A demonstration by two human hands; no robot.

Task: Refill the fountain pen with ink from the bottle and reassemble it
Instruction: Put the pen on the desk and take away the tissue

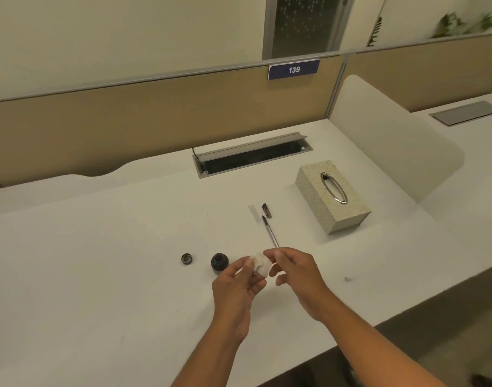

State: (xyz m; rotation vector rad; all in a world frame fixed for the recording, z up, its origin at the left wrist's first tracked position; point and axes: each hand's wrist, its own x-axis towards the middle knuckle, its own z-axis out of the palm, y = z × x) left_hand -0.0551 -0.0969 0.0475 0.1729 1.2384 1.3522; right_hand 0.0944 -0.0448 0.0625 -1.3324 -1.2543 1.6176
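Observation:
My right hand [291, 272] pinches the rear end of the fountain pen's inner section [270, 231], a thin dark rod with its nib pointing away from me. My left hand [239, 286] holds a crumpled white tissue [260, 264] just left of the right fingertips. The open ink bottle [219, 262] stands on the white desk [99, 261], close to the left hand. Its dark cap [186, 258] lies a little further left. Beyond the nib lie a pale pen barrel [254, 213] and a dark pen cap [266, 210].
A patterned tissue box [332, 195] sits to the right of the pen parts. An open cable tray [253, 155] is set into the desk's back. A tan partition with a "139" sign [293, 69] stands behind. The desk's edge runs at lower right.

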